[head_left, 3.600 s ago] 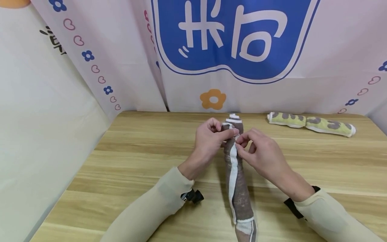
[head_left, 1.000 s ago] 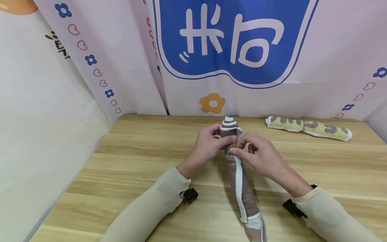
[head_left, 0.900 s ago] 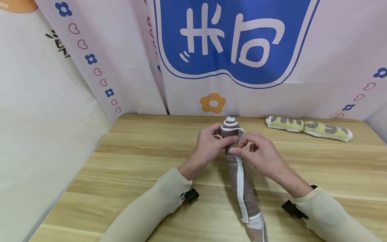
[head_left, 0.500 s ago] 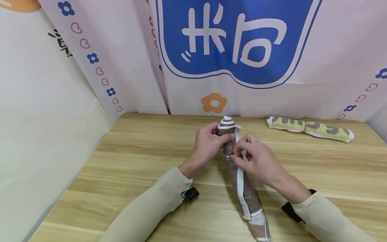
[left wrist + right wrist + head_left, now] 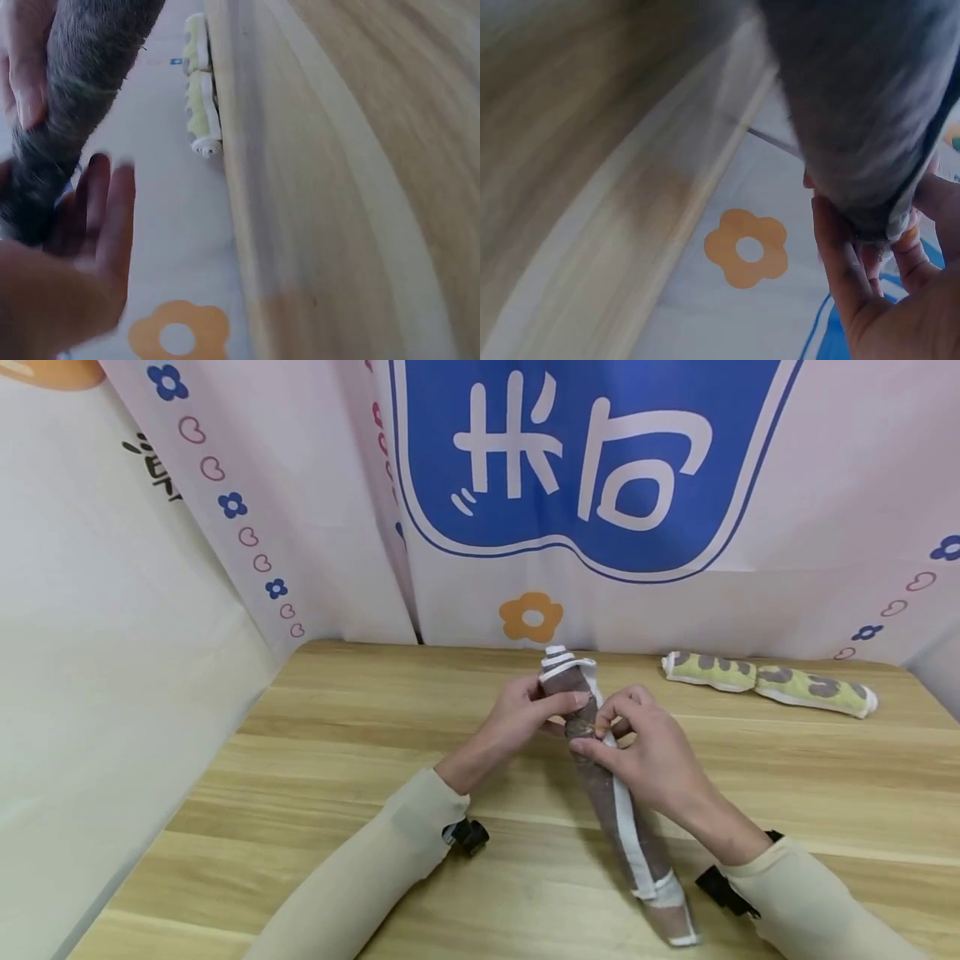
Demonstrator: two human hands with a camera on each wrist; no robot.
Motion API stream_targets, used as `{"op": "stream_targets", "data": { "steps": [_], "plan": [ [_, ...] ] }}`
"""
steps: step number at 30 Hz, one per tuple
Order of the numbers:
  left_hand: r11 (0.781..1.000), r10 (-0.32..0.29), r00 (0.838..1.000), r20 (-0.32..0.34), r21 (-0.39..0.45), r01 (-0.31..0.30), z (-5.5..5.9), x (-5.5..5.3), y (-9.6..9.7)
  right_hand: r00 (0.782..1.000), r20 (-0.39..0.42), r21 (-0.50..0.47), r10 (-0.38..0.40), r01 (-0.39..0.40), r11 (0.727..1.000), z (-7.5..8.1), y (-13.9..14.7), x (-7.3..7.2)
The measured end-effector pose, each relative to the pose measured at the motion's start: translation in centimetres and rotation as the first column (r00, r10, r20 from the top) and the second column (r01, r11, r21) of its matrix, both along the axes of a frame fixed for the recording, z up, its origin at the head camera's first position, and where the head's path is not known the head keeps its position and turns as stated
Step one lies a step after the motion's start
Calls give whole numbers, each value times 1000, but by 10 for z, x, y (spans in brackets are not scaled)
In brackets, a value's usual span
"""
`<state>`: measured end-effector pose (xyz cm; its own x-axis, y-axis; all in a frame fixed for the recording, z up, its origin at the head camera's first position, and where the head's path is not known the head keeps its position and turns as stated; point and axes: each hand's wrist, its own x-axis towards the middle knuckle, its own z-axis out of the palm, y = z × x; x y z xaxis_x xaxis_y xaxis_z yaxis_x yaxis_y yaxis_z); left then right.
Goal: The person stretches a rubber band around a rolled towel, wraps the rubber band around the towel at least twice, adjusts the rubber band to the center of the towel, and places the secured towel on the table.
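A brown towel with white edging (image 5: 603,789), rolled into a long tube, lies slanted between both hands in the head view. My left hand (image 5: 513,718) grips its upper part, thumb on top and fingers round the far side. My right hand (image 5: 656,756) pinches a thin yellowish rubber band (image 5: 587,726) that crosses the roll where it narrows, just below the left thumb. In the left wrist view the left hand (image 5: 75,277) is under the fuzzy towel roll (image 5: 94,67). The right wrist view shows the roll (image 5: 862,97) above the right hand's fingers (image 5: 840,262).
Another rolled towel, yellow-green with grey patches (image 5: 772,681), lies at the back right of the wooden table (image 5: 337,735), narrowed at its middle. A printed cloth backdrop (image 5: 450,602) hangs behind the table's back edge.
The towel roll's near end has swung right and come fully into view. The right hand has shifted along the roll and now draws the rubber band out to the right; the left hand keeps its hold.
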<state>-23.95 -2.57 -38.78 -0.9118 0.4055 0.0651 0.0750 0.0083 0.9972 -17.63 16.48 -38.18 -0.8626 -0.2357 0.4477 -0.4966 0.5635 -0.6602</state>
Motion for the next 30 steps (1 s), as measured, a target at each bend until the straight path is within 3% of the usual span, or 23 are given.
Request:
{"op": "stream_targets", "data": {
  "steps": [3, 6, 9, 13, 15, 21, 27, 30],
  "plan": [
    [997, -67, 997, 39, 32, 66, -3, -1, -1, 998, 51, -67, 41, -37, 997, 1, 2, -1],
    [999, -19, 1000, 19, 32, 19, -3, 0, 0, 997, 48, -79, 68, -64, 995, 0, 2, -3],
    [998, 64, 997, -37, 2, -64, -1, 3, 2, 995, -65, -23, 76, -78, 997, -2, 1, -3],
    [985, 148, 983, -108, -70, -156, 3, 7, 6, 961, -261, 70, 89, -73, 995, -5, 0, -4],
    [975, 177, 974, -138, -111, -193, 5, 9, 8, 952, -291, 92, 97, -73, 993, -6, -1, -3],
    [935, 225, 950, -216, -225, -272, 9, 12, 10, 980, -177, 153, 88, -61, 986, -4, 0, 2],
    [897, 253, 930, -265, -295, -328, 11, 10, 8, 981, -109, 210, 160, -135, 968, -2, -2, 4],
    [894, 253, 932, -260, -305, -328, 10, 9, 6, 986, -87, 219, 145, -123, 968, -5, -6, 5]
  ]
}}
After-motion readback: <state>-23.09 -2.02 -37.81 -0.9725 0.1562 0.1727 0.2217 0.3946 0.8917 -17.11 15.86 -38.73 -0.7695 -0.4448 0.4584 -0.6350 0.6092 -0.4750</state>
